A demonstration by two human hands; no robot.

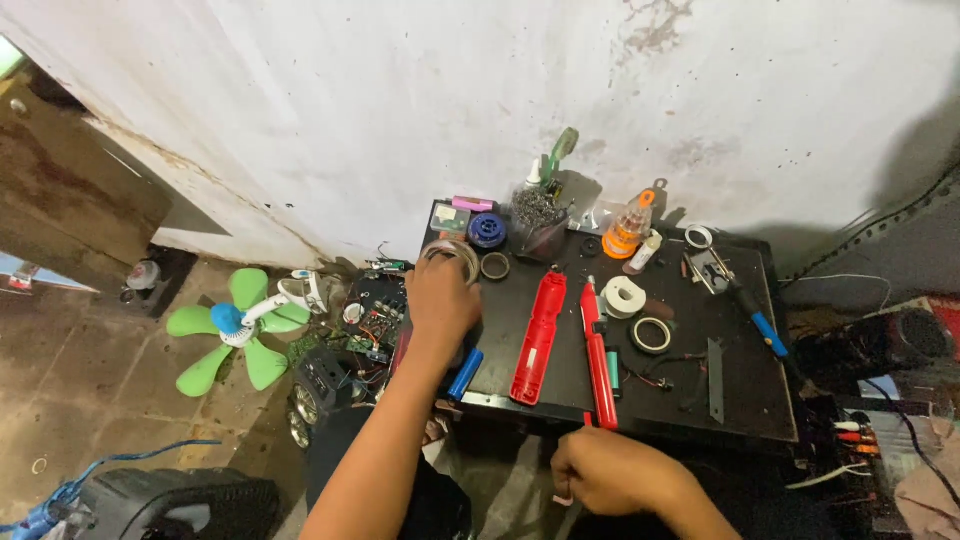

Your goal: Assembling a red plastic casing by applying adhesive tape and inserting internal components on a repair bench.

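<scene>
My left hand (440, 300) reaches onto the left part of a black work surface (740, 400) and rests over a roll of clear tape (452, 252), fingers curled on it. A blue cylinder (465, 373) lies just beside my left wrist. My right hand (605, 470) is low in front of the surface's near edge, fingers closed; whether it holds anything is hidden. Two long red housing halves (538, 337) (598, 360) lie side by side in the middle of the surface.
White tape rolls (626, 297) (651, 334), an orange bottle (626, 232), a container of screws (538, 215), a blue-handled tool (762, 325) and a blade (716, 380) lie on the surface. On the floor at left are a green fan (235, 325) and circuit boards (375, 318).
</scene>
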